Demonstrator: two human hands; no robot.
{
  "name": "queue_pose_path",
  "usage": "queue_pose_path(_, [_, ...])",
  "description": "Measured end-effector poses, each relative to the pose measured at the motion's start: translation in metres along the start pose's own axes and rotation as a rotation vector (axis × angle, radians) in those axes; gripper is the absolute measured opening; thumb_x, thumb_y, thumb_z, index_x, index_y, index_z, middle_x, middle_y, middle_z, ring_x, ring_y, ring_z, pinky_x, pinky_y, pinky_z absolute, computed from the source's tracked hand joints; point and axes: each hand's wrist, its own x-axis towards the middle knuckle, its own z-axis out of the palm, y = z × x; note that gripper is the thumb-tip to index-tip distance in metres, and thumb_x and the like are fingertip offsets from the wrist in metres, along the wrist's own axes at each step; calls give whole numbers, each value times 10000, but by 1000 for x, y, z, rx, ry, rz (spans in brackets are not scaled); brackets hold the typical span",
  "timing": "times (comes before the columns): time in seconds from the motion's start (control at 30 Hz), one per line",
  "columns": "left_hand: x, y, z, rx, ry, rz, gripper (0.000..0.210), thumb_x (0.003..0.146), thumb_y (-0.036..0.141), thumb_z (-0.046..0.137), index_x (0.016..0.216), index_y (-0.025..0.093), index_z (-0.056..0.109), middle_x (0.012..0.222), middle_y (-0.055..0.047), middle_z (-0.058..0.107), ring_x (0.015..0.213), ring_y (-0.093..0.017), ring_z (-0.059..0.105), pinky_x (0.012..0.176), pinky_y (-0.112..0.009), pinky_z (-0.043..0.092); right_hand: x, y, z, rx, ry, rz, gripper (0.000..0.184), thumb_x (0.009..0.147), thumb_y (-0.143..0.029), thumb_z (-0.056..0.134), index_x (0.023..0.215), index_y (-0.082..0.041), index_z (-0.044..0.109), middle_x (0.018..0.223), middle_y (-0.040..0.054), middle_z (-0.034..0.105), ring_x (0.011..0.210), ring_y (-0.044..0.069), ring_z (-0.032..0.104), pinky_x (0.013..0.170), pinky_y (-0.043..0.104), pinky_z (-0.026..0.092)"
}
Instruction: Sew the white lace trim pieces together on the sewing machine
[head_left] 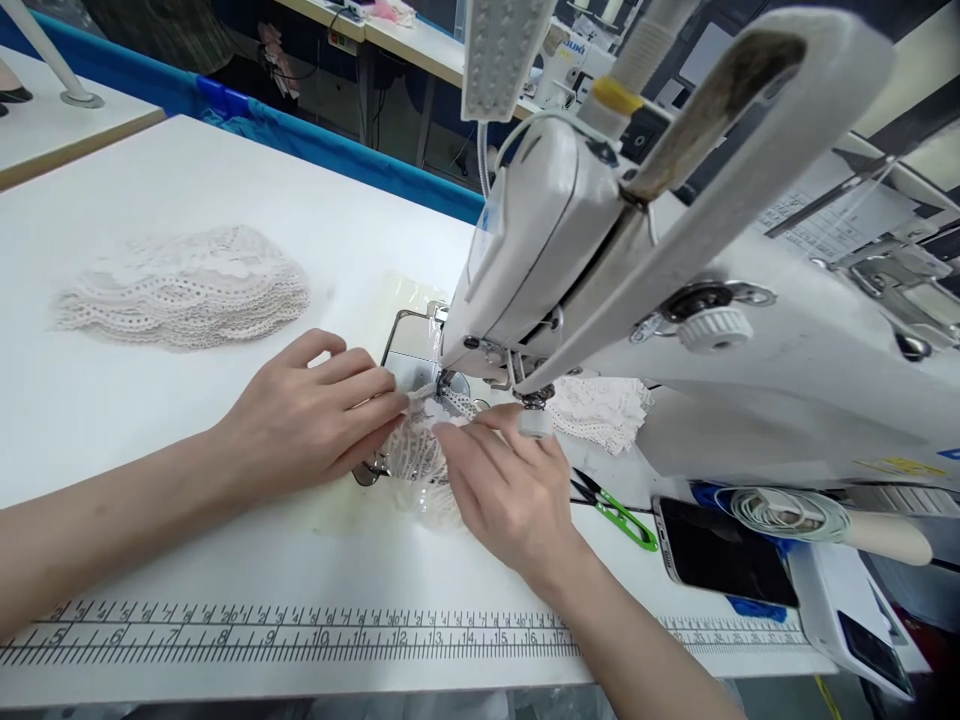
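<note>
A piece of white eyelet lace [420, 450] lies gathered under the presser foot [444, 382] of a white sewing machine [540, 230]. My left hand [330, 410] pinches the lace's left edge beside the foot, fingers pressed together. From the right, my right hand [510, 480] grips the same lace just in front of the needle area, its fingertips partly hidden under the machine head. Part of the metal needle plate [412, 345] shows behind the lace. To the left on the table rests a stack of similar lace pieces [195, 290].
More lace [600, 410] lies behind the machine's needle area. Green-handled thread snips [619, 515], a black phone [724, 550] and a coil of cord [787, 515] sit at the right. A ruler strip [322, 640] runs along the table's front edge. The machine's arm overhangs the right side.
</note>
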Motion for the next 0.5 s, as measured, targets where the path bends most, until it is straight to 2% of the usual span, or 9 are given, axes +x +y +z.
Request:
queue_pose_path(0.07, [-3, -3, 6, -52, -34, 9, 231, 1053, 158, 506, 1155, 181, 712, 1136, -18, 811, 998, -214, 728, 918, -416, 474, 1, -3, -1, 86, -77, -12, 209, 972, -37, 588, 1098, -163, 698, 938, 4, 803, 957, 152, 716, 793, 299, 486])
queue_pose_path(0.13, [-7, -5, 13, -124, -77, -5, 338, 1065, 113, 423, 1246, 220, 688, 1271, 5, 780, 1166, -204, 692, 1076, -426, 422, 0, -5, -1, 146, -176, 16, 234, 987, -40, 541, 1099, -162, 706, 1050, 35, 805, 994, 152, 721, 785, 281, 515])
queue_pose_path(0.23, [-12, -6, 21, -231, -113, -17, 420, 1062, 76, 360, 1257, 253, 689, 1239, 37, 790, 1235, -171, 658, 1215, -406, 306, -2, -3, 2, 120, -287, 110, 240, 969, -54, 512, 1031, -155, 721, 1107, 87, 791, 954, 187, 733, 771, 295, 559])
queue_pose_path(0.37, [-16, -5, 25, -324, -128, -39, 428, 1027, 62, 393, 1238, 261, 707, 1222, 37, 795, 1233, -155, 649, 1264, -380, 238, -6, 4, 4, 17, -244, 153, 304, 890, 23, 493, 979, -144, 731, 1091, 112, 796, 991, 247, 743, 856, 347, 598])
queue_pose_path(0.5, [-17, -5, 25, -365, -154, -51, 443, 998, 68, 445, 1225, 323, 728, 1238, 75, 788, 1240, -147, 646, 1274, -369, 234, -6, 6, 2, 106, -240, 118, 445, 841, 94, 449, 1063, -157, 741, 1179, 78, 790, 1014, 221, 748, 920, 359, 611])
